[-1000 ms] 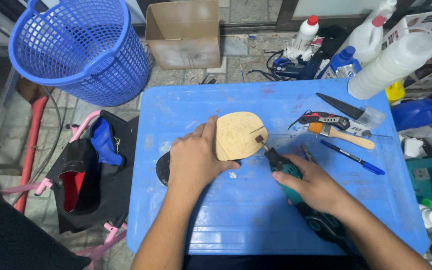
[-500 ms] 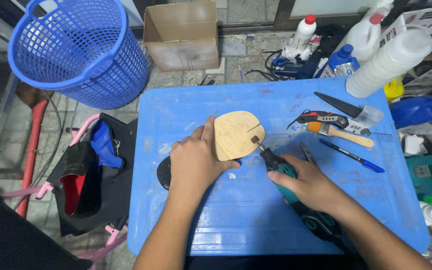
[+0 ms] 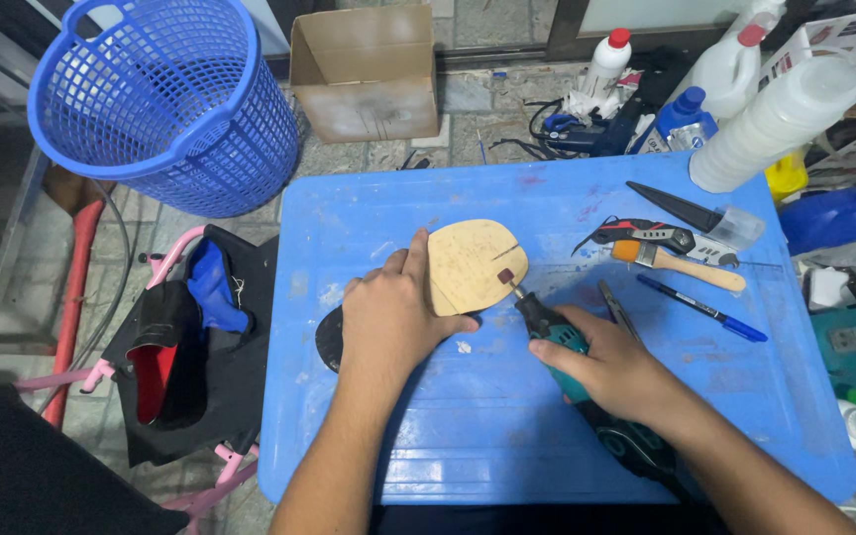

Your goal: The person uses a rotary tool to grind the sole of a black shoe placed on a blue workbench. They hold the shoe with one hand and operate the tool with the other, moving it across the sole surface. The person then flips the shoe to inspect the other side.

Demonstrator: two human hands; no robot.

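A tan shoe sole (image 3: 473,263) lies flat on the blue table (image 3: 448,436), with a dark heel part showing at its left end under my wrist. My left hand (image 3: 388,317) presses down on the sole's middle and left part. My right hand (image 3: 611,362) grips a green and black rotary tool (image 3: 587,376). The tool's small sanding tip (image 3: 507,278) touches the sole's right edge.
A brush (image 3: 681,264), a blue pen (image 3: 700,307), a utility knife (image 3: 651,236) and a black blade (image 3: 676,206) lie at the table's right. Bottles (image 3: 770,114) stand behind. A blue basket (image 3: 165,99), a cardboard box (image 3: 364,69) and a black bag (image 3: 190,347) sit on the floor.
The tool's tip has shifted slightly along the sole's right edge. My left hand stays pressed on the sole.
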